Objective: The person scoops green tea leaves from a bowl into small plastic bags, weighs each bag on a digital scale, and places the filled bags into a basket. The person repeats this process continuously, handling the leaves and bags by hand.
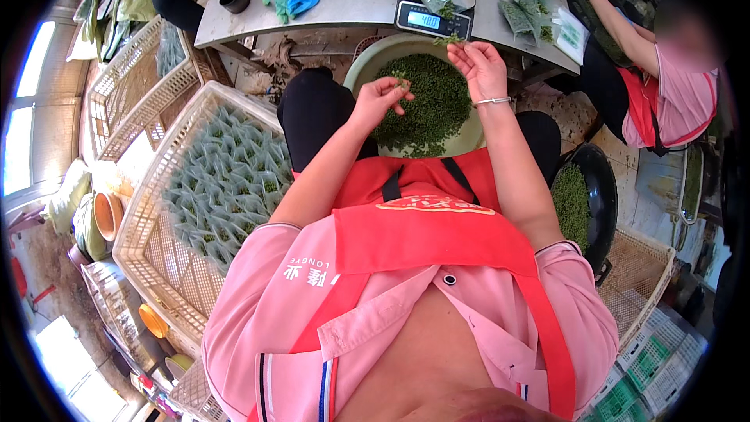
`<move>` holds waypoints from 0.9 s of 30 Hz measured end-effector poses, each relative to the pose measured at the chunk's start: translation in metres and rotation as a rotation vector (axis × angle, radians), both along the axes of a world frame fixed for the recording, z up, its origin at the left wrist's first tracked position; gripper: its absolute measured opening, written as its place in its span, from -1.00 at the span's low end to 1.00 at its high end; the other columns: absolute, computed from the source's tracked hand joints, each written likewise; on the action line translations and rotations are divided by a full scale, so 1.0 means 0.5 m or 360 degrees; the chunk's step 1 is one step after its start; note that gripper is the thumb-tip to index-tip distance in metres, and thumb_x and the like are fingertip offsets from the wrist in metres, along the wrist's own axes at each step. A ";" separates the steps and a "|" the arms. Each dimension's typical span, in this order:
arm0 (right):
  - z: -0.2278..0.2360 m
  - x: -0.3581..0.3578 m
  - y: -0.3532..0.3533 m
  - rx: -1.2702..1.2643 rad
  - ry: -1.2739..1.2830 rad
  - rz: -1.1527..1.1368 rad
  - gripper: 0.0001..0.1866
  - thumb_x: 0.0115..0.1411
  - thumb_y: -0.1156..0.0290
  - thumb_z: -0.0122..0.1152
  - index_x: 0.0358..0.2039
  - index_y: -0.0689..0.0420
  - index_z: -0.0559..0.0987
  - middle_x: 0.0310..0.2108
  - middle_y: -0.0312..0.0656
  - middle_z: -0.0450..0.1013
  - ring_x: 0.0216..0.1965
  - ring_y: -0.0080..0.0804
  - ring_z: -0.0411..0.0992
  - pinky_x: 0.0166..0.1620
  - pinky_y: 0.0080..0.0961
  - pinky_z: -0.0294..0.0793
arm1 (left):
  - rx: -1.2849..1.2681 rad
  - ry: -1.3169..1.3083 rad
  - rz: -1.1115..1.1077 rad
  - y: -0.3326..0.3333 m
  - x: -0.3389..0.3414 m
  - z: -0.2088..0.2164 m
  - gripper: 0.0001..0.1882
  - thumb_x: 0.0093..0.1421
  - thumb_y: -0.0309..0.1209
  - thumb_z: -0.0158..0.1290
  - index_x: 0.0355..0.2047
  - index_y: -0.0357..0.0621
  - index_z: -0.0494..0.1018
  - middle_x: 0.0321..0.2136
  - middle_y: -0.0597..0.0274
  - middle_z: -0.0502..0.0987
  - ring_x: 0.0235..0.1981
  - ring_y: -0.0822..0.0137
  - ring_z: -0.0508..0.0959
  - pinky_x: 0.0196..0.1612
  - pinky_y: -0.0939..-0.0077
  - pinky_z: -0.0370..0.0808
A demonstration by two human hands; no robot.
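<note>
Head view: R hand (480, 70) fingers pinch a wispy green sprig (448, 39) at tips, L hand (379, 100) fingers closed on green bits (401, 76), nr smooth round basin (358, 70) w/ grainy greens (422, 113).

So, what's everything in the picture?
Table: one, silver, top
Scale: one, black, on table
Bundle: one, blue and green, on table
Basin: one, pale green, centre
Pan: one, black, right
Small pieces: countless, green, in basin and pan
Crates: several, cream, left and right
Plastic bags: many, clear, crate and table
Co-workers: two, in pink, upper sides
Left hand: one, bare, over basin, pinching sprig
Right hand: one, bare, near table, pinching sprig
</note>
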State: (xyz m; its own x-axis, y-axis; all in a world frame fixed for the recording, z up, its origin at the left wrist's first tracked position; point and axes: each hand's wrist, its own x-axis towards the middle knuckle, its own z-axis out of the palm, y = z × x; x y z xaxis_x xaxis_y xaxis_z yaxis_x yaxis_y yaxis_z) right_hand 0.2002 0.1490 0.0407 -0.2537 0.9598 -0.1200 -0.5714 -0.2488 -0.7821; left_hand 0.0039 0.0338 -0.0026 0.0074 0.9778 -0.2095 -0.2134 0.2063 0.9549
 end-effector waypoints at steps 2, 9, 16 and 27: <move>0.008 -0.039 0.029 0.0157 -0.0233 -0.0295 -0.96 0.15 0.60 0.06 -0.39 0.29 0.41 -0.32 0.01 0.47 -0.25 -0.21 0.51 -0.17 -0.38 0.57 | -0.0006 0.0040 -0.0042 0.002 0.005 -0.015 -0.71 0.23 -0.31 0.00 -0.19 -0.32 0.42 -0.42 0.19 0.56 -0.63 0.54 0.46 -0.50 0.72 0.41; -0.032 -0.121 0.134 0.1036 -0.1469 -0.0460 -0.64 0.01 0.56 -0.02 -0.13 0.16 0.49 -0.08 -0.03 0.42 -0.17 -0.12 0.45 -0.08 -0.46 0.41 | -0.0011 0.0209 -0.0148 -0.008 0.010 -0.010 -0.67 0.30 -0.26 -0.13 -0.21 -0.34 0.40 -0.46 0.20 0.55 -0.62 0.52 0.47 -0.49 0.69 0.41; 0.008 -0.020 -0.067 0.1104 -0.1577 -0.0123 -0.72 0.10 0.57 0.08 -0.13 0.17 0.50 -0.18 -0.25 0.47 -0.23 -0.56 0.44 -0.14 -0.64 0.41 | -0.0056 0.0227 -0.0317 -0.011 0.012 0.014 -0.65 0.32 -0.21 -0.20 -0.35 -0.29 0.40 -0.60 0.22 0.51 -0.70 0.51 0.44 -0.58 0.68 0.37; -0.001 -0.018 -0.093 0.0024 -0.0889 0.0610 -0.92 0.10 0.49 0.15 -0.39 0.20 0.48 -0.52 -0.24 0.48 -0.59 -0.58 0.42 -0.56 -0.64 0.44 | -0.0026 0.0159 -0.0311 -0.017 0.007 0.033 -0.58 0.31 -0.11 -0.23 -0.29 -0.27 0.39 -0.59 0.19 0.52 -0.73 0.52 0.40 -0.60 0.67 0.35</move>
State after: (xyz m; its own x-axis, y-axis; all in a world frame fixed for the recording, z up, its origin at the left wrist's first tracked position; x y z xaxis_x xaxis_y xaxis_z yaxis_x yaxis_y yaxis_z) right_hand 0.1912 0.1024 0.0403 -0.4801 0.8170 -0.3193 0.0458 -0.3401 -0.9393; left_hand 0.0074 0.0254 0.0140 0.1752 0.9563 -0.2342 -0.0726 0.2498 0.9656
